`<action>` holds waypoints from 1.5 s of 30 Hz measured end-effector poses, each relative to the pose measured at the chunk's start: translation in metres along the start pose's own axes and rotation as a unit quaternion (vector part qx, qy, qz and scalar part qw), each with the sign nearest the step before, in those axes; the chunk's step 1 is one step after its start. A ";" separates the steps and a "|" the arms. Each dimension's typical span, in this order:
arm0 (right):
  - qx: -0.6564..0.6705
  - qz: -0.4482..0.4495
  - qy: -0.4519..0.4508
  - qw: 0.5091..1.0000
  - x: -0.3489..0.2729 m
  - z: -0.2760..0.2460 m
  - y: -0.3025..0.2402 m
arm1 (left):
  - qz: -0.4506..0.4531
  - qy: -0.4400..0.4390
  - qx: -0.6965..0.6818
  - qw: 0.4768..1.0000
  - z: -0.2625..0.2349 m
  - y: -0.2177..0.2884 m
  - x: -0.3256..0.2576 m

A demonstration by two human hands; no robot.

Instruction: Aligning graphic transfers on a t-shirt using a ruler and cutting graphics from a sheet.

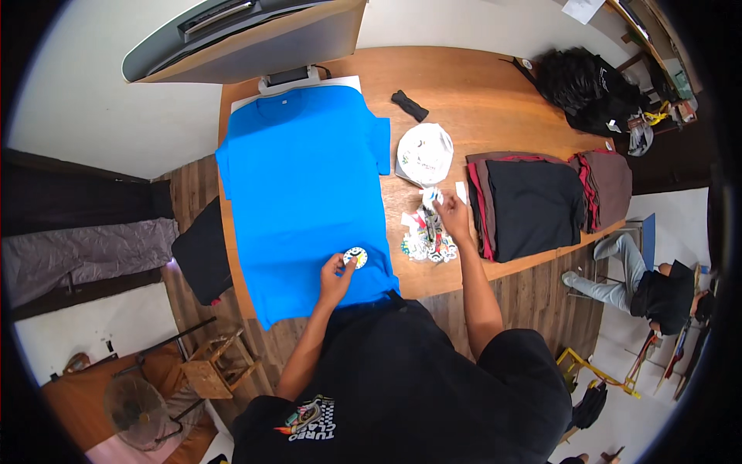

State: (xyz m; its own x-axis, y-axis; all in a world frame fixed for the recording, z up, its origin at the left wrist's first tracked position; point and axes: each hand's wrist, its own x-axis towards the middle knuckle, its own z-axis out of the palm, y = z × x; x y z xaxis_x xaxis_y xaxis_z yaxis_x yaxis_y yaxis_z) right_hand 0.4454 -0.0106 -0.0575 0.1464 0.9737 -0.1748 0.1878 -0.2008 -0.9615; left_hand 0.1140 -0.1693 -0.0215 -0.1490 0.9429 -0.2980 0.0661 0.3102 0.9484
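A blue T-shirt (309, 170) lies spread out on the platen of a heat press, its hem toward me. Over its lower right part, my left hand (335, 277) pinches a round printed sticker (356, 257) between thumb and fingers. My right hand (456, 215) is to the right of the shirt, its fingers closed on a small white printed sticker (431, 197). Beneath that hand lies a loose pile of colourful cut stickers (430, 246) on the wooden table (471, 89). Just beyond it sits a round white printed piece (425, 153), on top of something white.
The heat press's raised upper plate (255, 46) overhangs the far left. Folded black, red and brown garments (533, 205) are stacked at the right. A small black item (410, 106) and a black bag (587, 85) lie farther back. A seated person (657, 290) is off to the right.
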 end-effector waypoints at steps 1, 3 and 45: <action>0.016 0.025 0.012 0.999 0.014 0.012 -0.022 | -0.005 0.003 -0.001 1.000 -0.003 0.000 -0.002; -0.030 -0.046 0.037 0.998 0.058 -0.004 -0.020 | -0.001 -0.013 -0.007 1.000 0.007 0.008 0.005; -0.110 -0.053 -0.142 0.982 0.109 0.216 -0.154 | 0.174 0.252 0.318 0.897 -0.099 0.059 0.151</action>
State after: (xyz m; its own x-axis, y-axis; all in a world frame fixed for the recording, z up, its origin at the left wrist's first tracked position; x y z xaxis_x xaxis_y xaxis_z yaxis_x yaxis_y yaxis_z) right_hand 0.2232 0.1498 0.0253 -0.1565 0.9750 -0.1578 0.3977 -0.0841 -0.9137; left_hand -0.0022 -0.0201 0.0005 -0.4258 0.8716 0.2430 0.7211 0.1646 0.6730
